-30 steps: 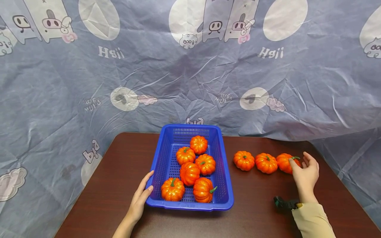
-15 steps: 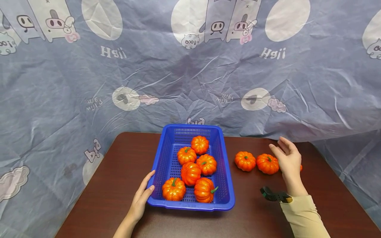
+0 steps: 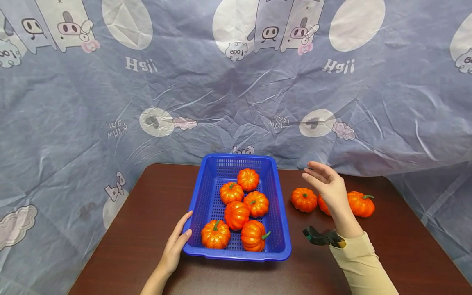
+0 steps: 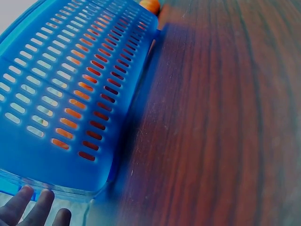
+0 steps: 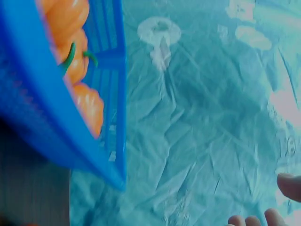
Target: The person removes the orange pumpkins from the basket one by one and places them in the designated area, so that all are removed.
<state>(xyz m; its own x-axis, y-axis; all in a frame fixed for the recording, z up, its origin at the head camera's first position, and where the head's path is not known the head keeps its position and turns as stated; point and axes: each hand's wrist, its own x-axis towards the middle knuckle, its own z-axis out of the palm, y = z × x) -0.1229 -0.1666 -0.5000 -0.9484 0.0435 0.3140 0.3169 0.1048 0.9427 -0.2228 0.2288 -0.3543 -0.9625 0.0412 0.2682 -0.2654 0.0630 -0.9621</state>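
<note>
A blue plastic basket [image 3: 236, 255] holds several small orange pumpkins [image 3: 236, 215] with green stems. My left hand [image 3: 171, 248] rests at its left side, fingers fairly straight and thumb at the rim; in the left wrist view its fingertips [image 4: 42, 202] are at the basket's edge. My right hand [image 3: 330, 186] hovers over the table right of the basket, fingers extended and nothing in them. Below it lie three more pumpkins in a row: a left one [image 3: 304, 200], a middle one [image 3: 322, 204] partly hidden by the hand, and a right one [image 3: 361, 204].
The dark brown wooden table [image 3: 147, 205] has its far edge against a grey-blue printed cloth [image 3: 236, 102]. A dark wrist-camera mount [image 3: 321, 237] juts out from the right sleeve [image 3: 357, 262], above the table.
My right hand has left the rightmost pumpkin and moved left and up, past the middle pumpkin. That rightmost pumpkin stays on the table. The left hand and basket have stayed put.
</note>
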